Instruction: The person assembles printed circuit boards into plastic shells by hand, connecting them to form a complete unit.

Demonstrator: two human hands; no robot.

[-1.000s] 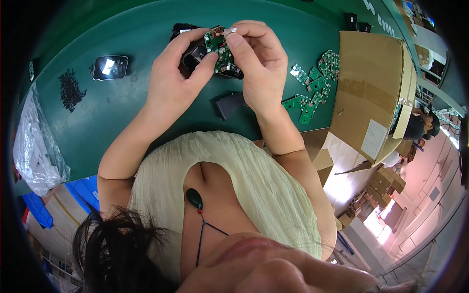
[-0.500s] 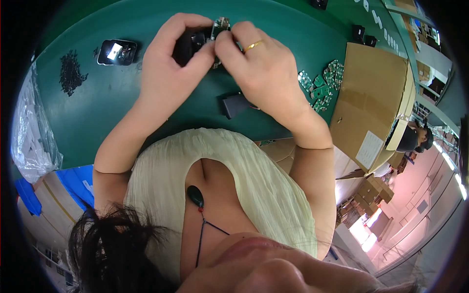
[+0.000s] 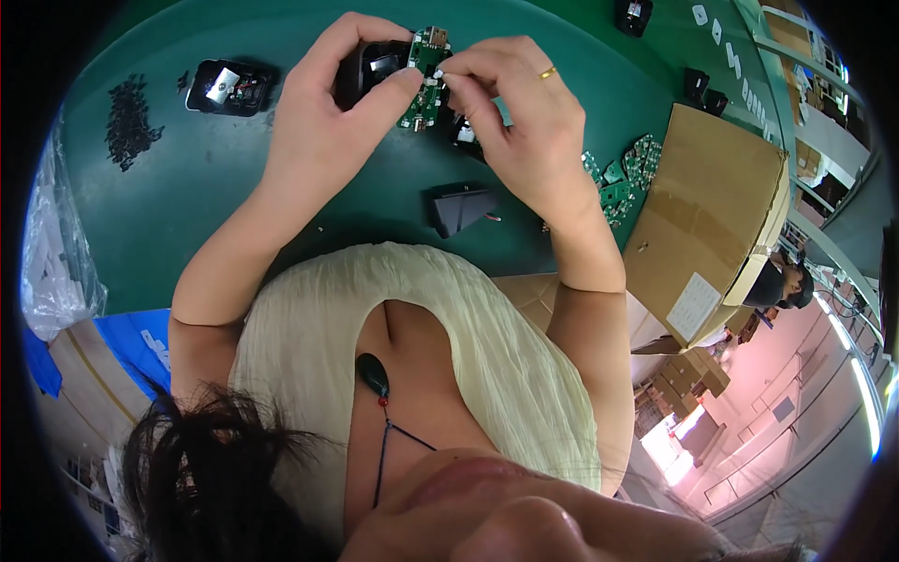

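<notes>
My left hand (image 3: pixel 323 108) is closed around a black plastic housing (image 3: pixel 352 77), its thumb pressing on a green circuit board (image 3: pixel 427 54). The board stands at the housing's right side, a metal port at its far end. At the board's right edge, my right hand (image 3: pixel 538 117) pinches a small white connector (image 3: pixel 438 74) between thumb and index finger. Whether the connector is seated in the board cannot be made out. Partly hidden beneath the right hand lies another black housing (image 3: pixel 463 133). Nearer to me on the green mat rests a dark rectangular block (image 3: pixel 464 208) with a short wire.
Small black parts (image 3: pixel 129 126) lie heaped at the left, beside an open black housing (image 3: pixel 229 87). Several circuit boards (image 3: pixel 613 192) are piled against a cardboard box (image 3: pixel 707 215) on the right. A clear plastic bag (image 3: pixel 61 244) hangs over the left edge. Another person (image 3: pixel 782 281) is at far right.
My right hand has shifted right and its fingers have drawn back from the board, uncovering more of it and the white connector. The left hand keeps its hold.
</notes>
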